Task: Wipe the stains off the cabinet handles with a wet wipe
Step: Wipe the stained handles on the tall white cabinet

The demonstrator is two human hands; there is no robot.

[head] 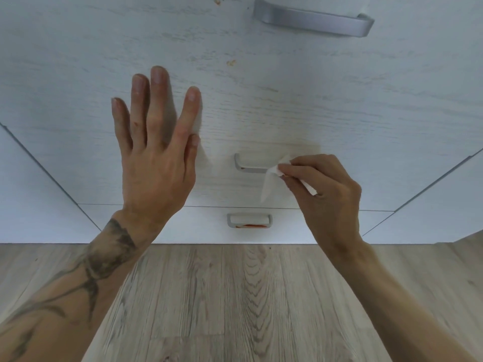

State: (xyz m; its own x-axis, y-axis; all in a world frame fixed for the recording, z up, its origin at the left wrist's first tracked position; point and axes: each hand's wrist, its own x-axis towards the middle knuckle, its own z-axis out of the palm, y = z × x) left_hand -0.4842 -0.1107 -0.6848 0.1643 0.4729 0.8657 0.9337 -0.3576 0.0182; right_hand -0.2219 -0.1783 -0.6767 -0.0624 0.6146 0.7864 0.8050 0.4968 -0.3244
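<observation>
A white cabinet front (339, 105) carries three grey metal handles. My right hand (324, 189) pinches a white wet wipe (271, 178) and presses it on the right end of the middle handle (248, 164). My left hand (156, 145) lies flat against the drawer front with its fingers spread, left of that handle. The lowest handle (249, 220) shows an orange-red stain along its lower edge. The top handle (313, 19) sits high up at the right.
Small brownish spots (231, 62) mark the drawer front above my hands. A light wood-grain floor (248, 296) runs below the cabinet. Neighbouring cabinet fronts (26, 192) flank the drawers on both sides.
</observation>
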